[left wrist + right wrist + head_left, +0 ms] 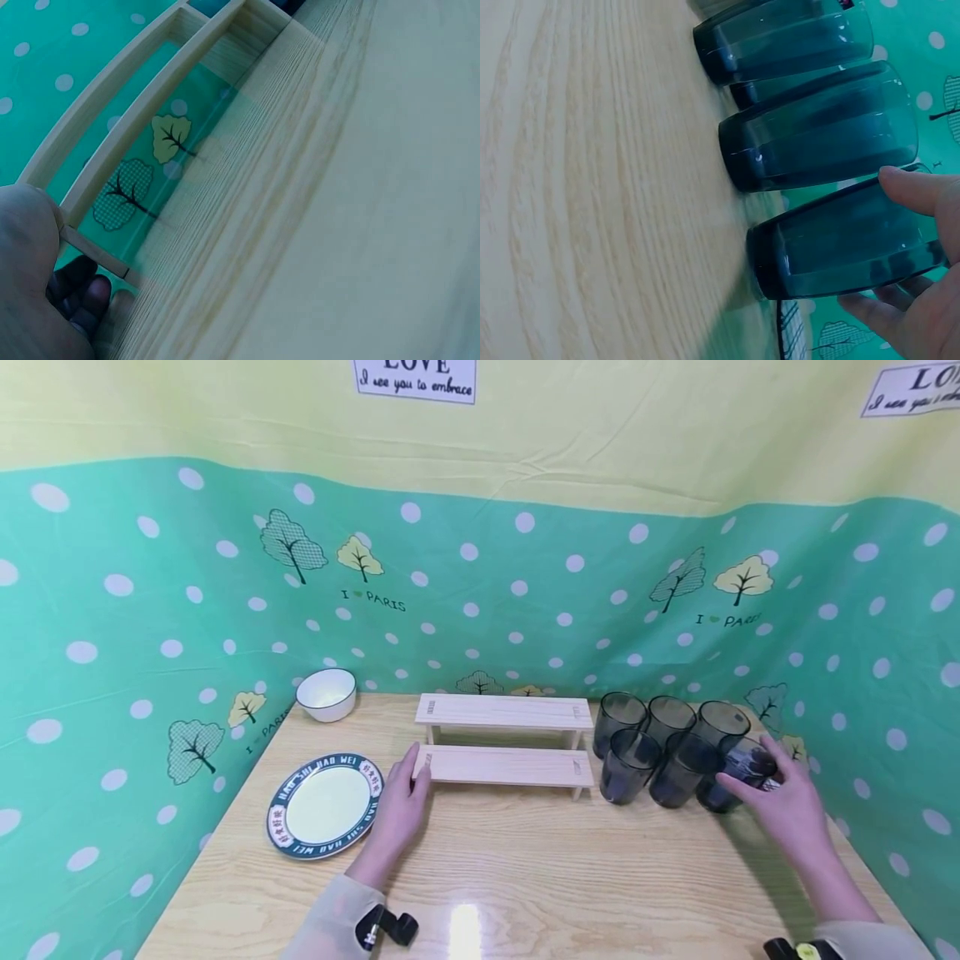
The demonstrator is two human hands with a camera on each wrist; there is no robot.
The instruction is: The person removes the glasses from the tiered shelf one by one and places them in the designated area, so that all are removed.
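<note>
My left hand (400,808) grips the left end of the front, lower step of a pale wooden two-tier rack (502,766). In the left wrist view the thumb is at the rack's corner, with curled fingers (90,296) by its leg. On the right, my right hand (797,810) holds a dark tinted drinking glass (840,251), the front right one of a group. The right wrist view shows the thumb on one side of its rim end and fingers on the other. The held glass stands upright, its base at the table. Several matching glasses (628,768) stand upright beside it in two rows.
A white plate with a blue lettered rim (281,793) lies left of my left hand. Behind it, a white bowl (327,697) stands near the table's back left corner. The wooden table (525,868) is bordered by a green and yellow patterned curtain (517,568).
</note>
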